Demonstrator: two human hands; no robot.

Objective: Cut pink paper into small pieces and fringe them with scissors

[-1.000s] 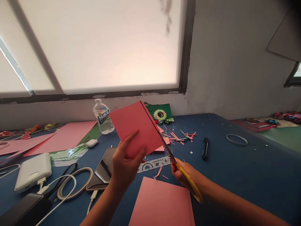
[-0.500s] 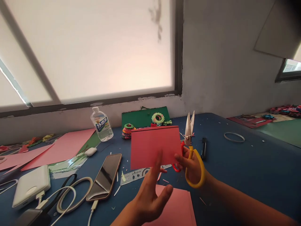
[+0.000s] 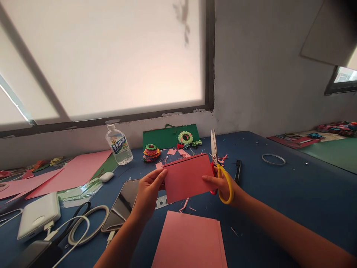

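Now our left hand (image 3: 149,189) and right hand (image 3: 224,183) pinch the card (image 3: 188,178) at the frame's centre; the right also grips scissors (image 3: 214,158), whose upright blades (image 3: 214,143) could nick the card if this hand twists.

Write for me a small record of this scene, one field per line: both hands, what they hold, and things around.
Left hand: grips the red sheet by its left edge
Right hand: holds scissors and the red sheet's right edge
Red sheet: raised above the table, dark line along its far edge
Scissors: yellow and red handles, blades pointing away from the person
Near side: stacked pink sheets
Behind red sheet: ruler, mostly hidden
Left: phone, partly hidden; plastic bottle
Right: black pen, thin ring
Far side: green card, paper-ring stack
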